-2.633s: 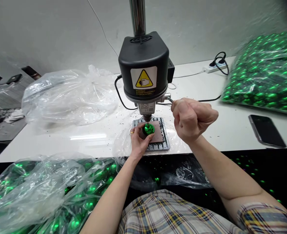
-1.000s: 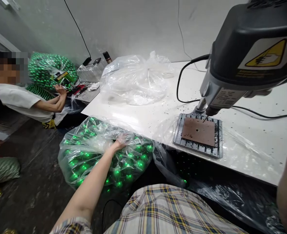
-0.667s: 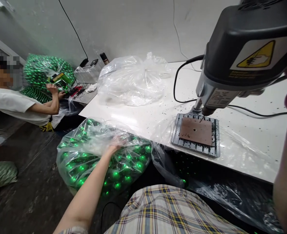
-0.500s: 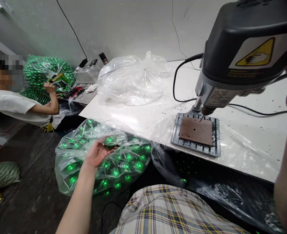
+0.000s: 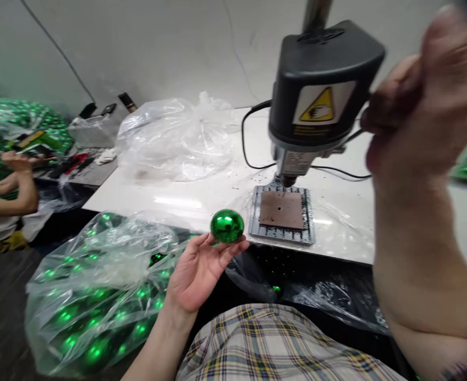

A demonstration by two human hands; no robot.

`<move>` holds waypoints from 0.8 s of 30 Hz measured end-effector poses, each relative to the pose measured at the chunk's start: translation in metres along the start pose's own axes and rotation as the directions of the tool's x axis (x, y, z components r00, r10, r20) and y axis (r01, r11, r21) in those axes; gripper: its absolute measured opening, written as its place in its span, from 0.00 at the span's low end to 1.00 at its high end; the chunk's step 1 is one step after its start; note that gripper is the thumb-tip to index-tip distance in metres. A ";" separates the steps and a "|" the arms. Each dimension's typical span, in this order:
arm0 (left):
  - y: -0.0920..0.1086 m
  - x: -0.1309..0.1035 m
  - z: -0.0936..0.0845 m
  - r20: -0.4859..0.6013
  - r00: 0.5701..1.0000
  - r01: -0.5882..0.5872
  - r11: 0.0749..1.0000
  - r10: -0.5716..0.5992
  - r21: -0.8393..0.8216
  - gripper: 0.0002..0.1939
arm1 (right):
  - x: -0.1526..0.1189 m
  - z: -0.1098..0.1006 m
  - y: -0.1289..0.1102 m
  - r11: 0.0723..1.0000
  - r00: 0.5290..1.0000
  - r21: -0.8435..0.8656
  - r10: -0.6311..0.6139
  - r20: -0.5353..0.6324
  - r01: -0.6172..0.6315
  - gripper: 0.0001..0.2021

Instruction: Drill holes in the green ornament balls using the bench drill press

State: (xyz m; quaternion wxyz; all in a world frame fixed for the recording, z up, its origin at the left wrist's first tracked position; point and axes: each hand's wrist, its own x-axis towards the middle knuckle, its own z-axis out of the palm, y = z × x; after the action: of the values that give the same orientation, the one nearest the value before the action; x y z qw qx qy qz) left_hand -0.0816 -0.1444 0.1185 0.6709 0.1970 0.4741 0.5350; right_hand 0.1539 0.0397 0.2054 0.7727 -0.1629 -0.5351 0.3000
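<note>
A shiny green bauble [image 5: 227, 226] rests at the fingertips of my left hand [image 5: 199, 264], with the palm turned up, just left of the drill press base [image 5: 283, 233]. Large and close on the right, my right hand [image 5: 428, 84] is raised beside the black head of the drill press [image 5: 324, 63]. Its fingers are curled; blur and the hand itself hide what they grip. Under the drill bit lies a brown square board [image 5: 289, 214] with a small hole in it. At the lower left, a clear plastic bag [image 5: 110, 270] bulges with green baubles.
Crumpled clear bags [image 5: 178, 137] lie on the white table [image 5: 170, 201]. A co-worker's hand [image 5: 17, 159] holds a green and yellow object at the far left, near a large bag of green balls [image 5: 38, 119]. A black cable [image 5: 243, 132] loops beside the drill.
My left hand has come out of the bag and moved right with a green bauble. The view has swung right, bringing my right hand further into sight.
</note>
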 end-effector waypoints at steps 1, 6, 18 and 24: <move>-0.005 0.016 0.011 0.062 0.998 0.034 0.999 -0.032 -0.028 0.20 | 0.001 -0.001 -0.001 0.999 0.999 -0.007 -0.051 -0.018 0.051 0.20; -0.027 0.087 0.048 0.075 0.987 0.152 0.982 -0.144 -0.114 0.17 | 0.001 0.002 0.001 0.998 0.998 0.028 -0.055 0.038 0.054 0.20; -0.018 0.138 -0.012 0.114 0.625 -0.169 -0.008 0.772 0.986 0.23 | 0.002 0.000 0.003 0.998 0.999 0.036 -0.045 0.020 0.044 0.23; -0.023 0.156 -0.011 0.295 0.836 -0.236 -0.183 0.462 0.954 0.22 | 0.001 0.000 0.002 1.000 1.000 -0.012 -0.022 0.013 0.022 0.22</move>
State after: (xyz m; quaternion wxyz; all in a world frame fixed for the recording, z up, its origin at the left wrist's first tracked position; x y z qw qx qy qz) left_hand -0.0818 -0.0136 0.0293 0.0994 0.6951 0.6837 0.1989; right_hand 0.1532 0.0417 0.2050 0.7716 -0.1597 -0.5436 0.2891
